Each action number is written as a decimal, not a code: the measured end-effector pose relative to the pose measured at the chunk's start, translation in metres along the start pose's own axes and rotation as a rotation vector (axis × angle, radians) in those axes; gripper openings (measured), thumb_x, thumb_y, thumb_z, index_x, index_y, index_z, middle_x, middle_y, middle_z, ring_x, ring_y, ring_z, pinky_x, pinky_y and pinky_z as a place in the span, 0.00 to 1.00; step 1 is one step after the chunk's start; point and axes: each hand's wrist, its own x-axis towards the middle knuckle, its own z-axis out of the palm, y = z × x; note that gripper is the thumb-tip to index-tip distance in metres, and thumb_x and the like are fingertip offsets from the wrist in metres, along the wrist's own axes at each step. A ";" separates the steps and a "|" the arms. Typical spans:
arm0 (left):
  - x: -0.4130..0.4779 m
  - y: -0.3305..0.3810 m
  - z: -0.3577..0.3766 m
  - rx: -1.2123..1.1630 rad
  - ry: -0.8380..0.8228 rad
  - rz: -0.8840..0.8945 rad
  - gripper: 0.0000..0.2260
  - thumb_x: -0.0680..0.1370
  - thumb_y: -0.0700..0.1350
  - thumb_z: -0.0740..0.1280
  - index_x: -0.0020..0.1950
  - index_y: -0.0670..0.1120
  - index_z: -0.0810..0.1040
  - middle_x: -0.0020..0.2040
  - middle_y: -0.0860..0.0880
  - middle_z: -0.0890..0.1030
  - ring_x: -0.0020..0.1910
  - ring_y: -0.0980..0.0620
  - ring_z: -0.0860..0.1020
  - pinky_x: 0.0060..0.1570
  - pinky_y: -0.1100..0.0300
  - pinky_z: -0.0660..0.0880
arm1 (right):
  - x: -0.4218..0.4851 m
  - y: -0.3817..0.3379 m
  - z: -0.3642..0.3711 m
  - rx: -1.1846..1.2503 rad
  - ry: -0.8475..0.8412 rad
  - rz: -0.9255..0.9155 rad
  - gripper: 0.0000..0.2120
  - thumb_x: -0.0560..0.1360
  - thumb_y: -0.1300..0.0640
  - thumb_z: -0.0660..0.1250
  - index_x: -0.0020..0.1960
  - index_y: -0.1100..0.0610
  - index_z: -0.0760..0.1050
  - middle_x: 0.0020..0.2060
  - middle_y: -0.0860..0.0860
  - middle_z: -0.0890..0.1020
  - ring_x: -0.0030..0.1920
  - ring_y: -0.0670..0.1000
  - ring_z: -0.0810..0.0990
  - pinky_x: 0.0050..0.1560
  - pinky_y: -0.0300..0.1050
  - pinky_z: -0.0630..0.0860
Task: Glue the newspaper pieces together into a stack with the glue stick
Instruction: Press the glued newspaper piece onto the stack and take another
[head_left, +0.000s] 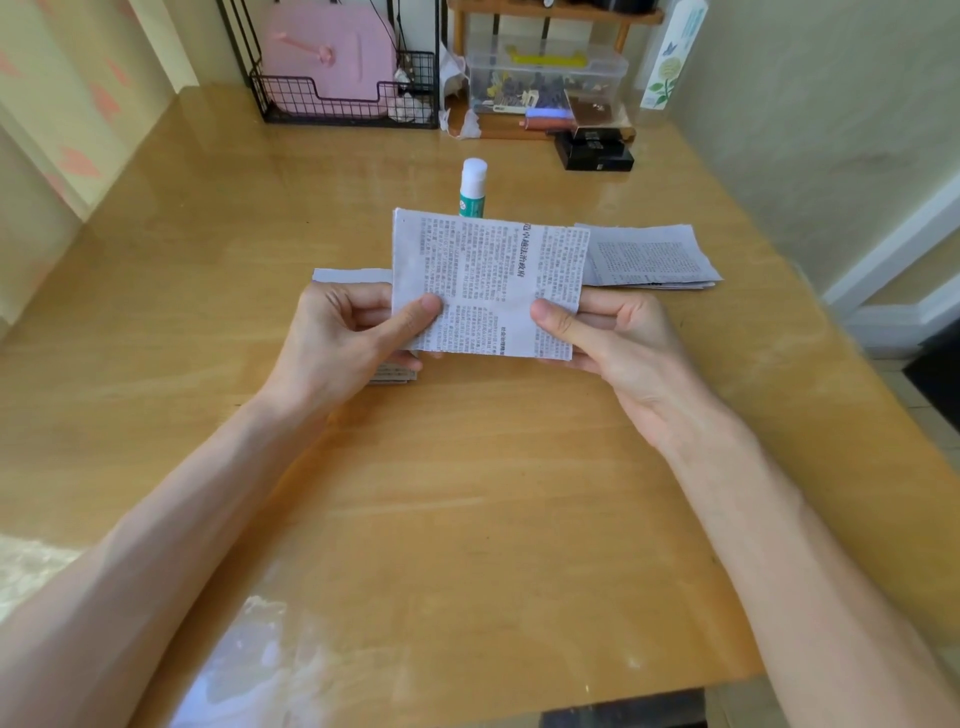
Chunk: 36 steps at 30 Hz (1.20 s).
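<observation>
A printed newspaper piece (488, 280) is held above the wooden table (467, 493), tilted toward me. My left hand (353, 332) pinches its lower left edge with the thumb on top. My right hand (608, 338) pinches its lower right edge the same way. Under my left hand lies a stack of newspaper pieces (353, 275), mostly hidden. A second pile of loose newspaper pieces (649, 257) lies flat on the table to the right. The capped glue stick (472, 188), white with a green label, stands upright behind the held piece.
At the back stand a black wire rack (343, 104) holding a pink case, a clear plastic box (545, 78) on a wooden shelf, and a black box (595, 150). A wall runs along the table's right side.
</observation>
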 end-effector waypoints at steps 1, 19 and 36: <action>0.000 0.000 0.000 0.005 -0.010 0.005 0.09 0.79 0.46 0.73 0.51 0.41 0.87 0.44 0.45 0.88 0.40 0.52 0.86 0.42 0.59 0.84 | 0.000 0.000 0.000 0.007 -0.002 0.006 0.14 0.75 0.54 0.78 0.59 0.56 0.86 0.51 0.52 0.89 0.56 0.51 0.88 0.63 0.57 0.82; -0.002 0.001 0.004 0.006 -0.051 -0.007 0.10 0.78 0.47 0.73 0.54 0.41 0.87 0.48 0.46 0.89 0.44 0.50 0.86 0.43 0.57 0.84 | 0.002 0.007 0.013 0.062 0.001 -0.004 0.18 0.69 0.55 0.82 0.57 0.58 0.87 0.54 0.50 0.89 0.58 0.49 0.87 0.66 0.51 0.80; -0.005 0.004 0.005 -0.046 -0.018 0.000 0.10 0.77 0.50 0.73 0.47 0.43 0.88 0.44 0.48 0.88 0.43 0.54 0.85 0.46 0.61 0.81 | 0.002 0.009 0.014 0.054 0.096 -0.063 0.15 0.71 0.57 0.82 0.55 0.61 0.87 0.53 0.51 0.89 0.57 0.49 0.88 0.65 0.54 0.81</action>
